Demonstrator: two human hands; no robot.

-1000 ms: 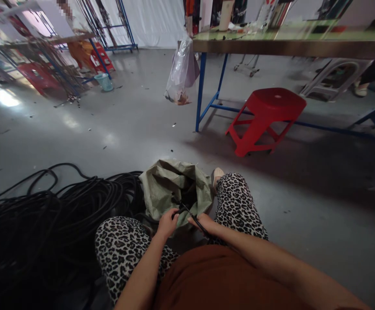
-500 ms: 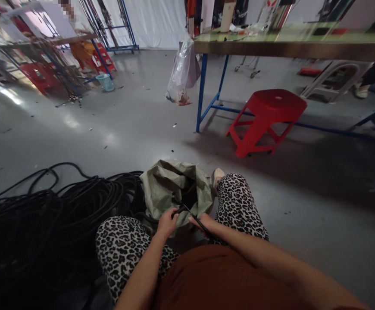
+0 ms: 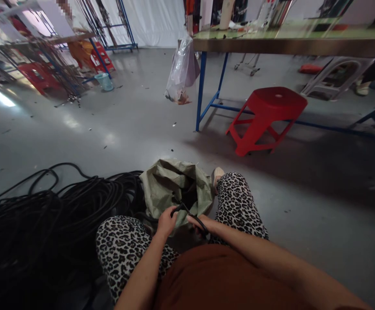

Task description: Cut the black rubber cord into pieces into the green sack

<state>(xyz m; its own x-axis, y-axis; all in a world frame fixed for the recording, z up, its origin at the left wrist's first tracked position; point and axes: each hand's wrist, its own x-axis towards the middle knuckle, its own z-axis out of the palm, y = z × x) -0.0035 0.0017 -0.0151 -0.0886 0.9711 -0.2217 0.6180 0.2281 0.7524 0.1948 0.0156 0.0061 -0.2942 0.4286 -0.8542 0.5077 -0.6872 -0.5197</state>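
Note:
Over the mouth of a pale green woven sack [image 3: 157, 189], my left hand [image 3: 167, 220] is closed on the end of a black cord [image 3: 176, 209]. My right hand [image 3: 203, 224] grips a pair of scissors with black handles [image 3: 201, 224]. Their blades point up and left, close to the cord's end; whether they touch it I cannot tell. The sack stands open on the floor between my knees, and dark contents show inside it. To the left lies a large heap of coiled black cord [image 3: 110, 189], reaching to the sack's side.
A red plastic stool [image 3: 271, 103] stands ahead to the right by a table [image 3: 271, 45] with blue legs. From the table's corner hangs a clear plastic bag [image 3: 181, 77]. Further left are a light blue basket [image 3: 104, 82], red stools and a person at another table.
My right hand has turned the scissors a little, so the black handle loop shows more plainly. My left hand has barely shifted and still holds the cord.

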